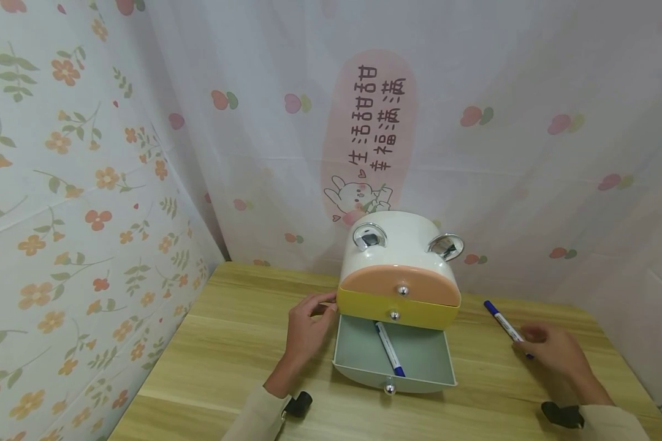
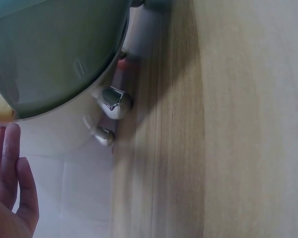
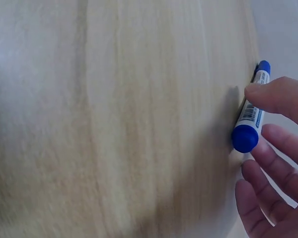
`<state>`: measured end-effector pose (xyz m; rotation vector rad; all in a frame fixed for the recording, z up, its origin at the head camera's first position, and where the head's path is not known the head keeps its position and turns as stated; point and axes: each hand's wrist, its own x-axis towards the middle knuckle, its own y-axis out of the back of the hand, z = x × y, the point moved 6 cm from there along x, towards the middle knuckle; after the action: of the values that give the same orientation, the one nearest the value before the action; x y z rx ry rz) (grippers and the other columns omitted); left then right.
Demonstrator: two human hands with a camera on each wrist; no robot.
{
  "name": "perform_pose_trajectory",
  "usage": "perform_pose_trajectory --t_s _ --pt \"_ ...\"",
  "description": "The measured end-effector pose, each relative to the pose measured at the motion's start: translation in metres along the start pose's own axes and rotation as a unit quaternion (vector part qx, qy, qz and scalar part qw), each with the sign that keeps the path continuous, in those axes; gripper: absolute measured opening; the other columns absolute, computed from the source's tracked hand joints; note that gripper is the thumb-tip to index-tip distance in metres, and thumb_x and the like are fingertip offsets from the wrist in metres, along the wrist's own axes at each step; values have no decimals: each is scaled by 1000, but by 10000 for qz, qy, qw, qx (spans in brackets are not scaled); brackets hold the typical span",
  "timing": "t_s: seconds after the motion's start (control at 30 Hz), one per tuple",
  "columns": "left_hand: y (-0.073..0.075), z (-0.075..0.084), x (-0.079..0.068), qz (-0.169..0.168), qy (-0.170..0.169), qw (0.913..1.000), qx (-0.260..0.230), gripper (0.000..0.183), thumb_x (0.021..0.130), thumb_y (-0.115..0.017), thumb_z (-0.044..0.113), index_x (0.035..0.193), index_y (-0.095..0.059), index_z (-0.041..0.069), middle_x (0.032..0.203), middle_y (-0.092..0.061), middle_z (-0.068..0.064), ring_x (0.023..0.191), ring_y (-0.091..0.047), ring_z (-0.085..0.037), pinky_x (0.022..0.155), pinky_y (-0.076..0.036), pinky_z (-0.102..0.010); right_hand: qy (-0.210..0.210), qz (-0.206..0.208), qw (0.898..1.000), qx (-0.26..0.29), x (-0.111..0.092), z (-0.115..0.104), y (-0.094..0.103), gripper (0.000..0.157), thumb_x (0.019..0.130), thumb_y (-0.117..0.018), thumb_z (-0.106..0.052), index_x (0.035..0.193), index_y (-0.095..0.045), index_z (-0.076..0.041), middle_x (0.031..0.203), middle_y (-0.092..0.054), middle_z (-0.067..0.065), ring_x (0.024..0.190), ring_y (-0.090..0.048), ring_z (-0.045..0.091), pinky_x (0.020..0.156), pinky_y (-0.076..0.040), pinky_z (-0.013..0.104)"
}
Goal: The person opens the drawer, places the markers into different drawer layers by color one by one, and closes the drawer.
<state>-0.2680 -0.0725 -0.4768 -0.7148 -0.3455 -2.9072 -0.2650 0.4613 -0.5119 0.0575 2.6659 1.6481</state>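
A small drawer cabinet (image 1: 403, 236) stands on the table, with a white top and two round chrome-rimmed knobs like eyes. Its lowest, grey-green drawer (image 1: 425, 352) is pulled out and holds a blue-capped marker (image 1: 388, 346). My left hand (image 1: 309, 327) touches the cabinet's left side near the yellow drawer (image 1: 364, 301), fingers fairly straight. In the left wrist view its fingertips are right at the cabinet's edge. To the right, my right hand (image 1: 557, 349) pinches a second blue-and-white marker (image 3: 252, 110) on the table, thumb on one side and index finger on the other.
The wooden table (image 1: 215, 355) extends on both sides of the cabinet. A white curtain with fruit prints (image 1: 270, 153) hangs behind it, and a flower-patterned curtain (image 1: 77, 214) is at the left. The upper orange drawer (image 1: 375, 280) is closed.
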Motion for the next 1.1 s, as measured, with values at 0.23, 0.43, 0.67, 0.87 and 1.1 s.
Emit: perform_pose_trajectory --t_s 0.23,0.43,0.67,0.87,1.1 --pt "0 1 -1 12 -42 10000 -20 21 92 -71 18 111 -75 22 100 -70 8 81 -70 -14 69 -57 -28 -21 125 9999 -64 -3 1 -1 56 80 -78 -49 111 -69 -2 95 -70 8 79 -62 19 62 -43 32" --pt "0 3 -1 3 -112 9999 -37 21 92 -70 15 111 -75 21 100 -70 7 81 -70 -16 69 -57 -28 -101 287 9995 -37 -6 0 -2 52 82 -77 -48 107 -71 -3 90 -71 2 74 -58 9 62 -41 28" --pt "1 5 -1 41 -118 9999 -20 20 92 -70 15 111 -75 20 99 -70 6 81 -71 -16 72 -57 -33 -288 200 9993 124 -7 2 -6 52 84 -75 -48 107 -71 -2 90 -70 3 75 -58 13 60 -42 28" --pt "1 5 -1 17 -28 10000 -56 21 91 -70 14 110 -75 23 99 -70 9 82 -70 -16 74 -57 -36 -556 90 9974 458 -8 3 -8 47 85 -74 -46 105 -72 -3 91 -70 4 78 -58 16 63 -42 29" --pt "1 3 -1 -13 47 10000 -19 22 92 -70 15 110 -74 26 99 -69 12 82 -70 -14 74 -57 -35 -749 56 9956 561 -9 5 -11 46 87 -72 -46 105 -72 -4 92 -70 4 79 -56 18 63 -41 29"
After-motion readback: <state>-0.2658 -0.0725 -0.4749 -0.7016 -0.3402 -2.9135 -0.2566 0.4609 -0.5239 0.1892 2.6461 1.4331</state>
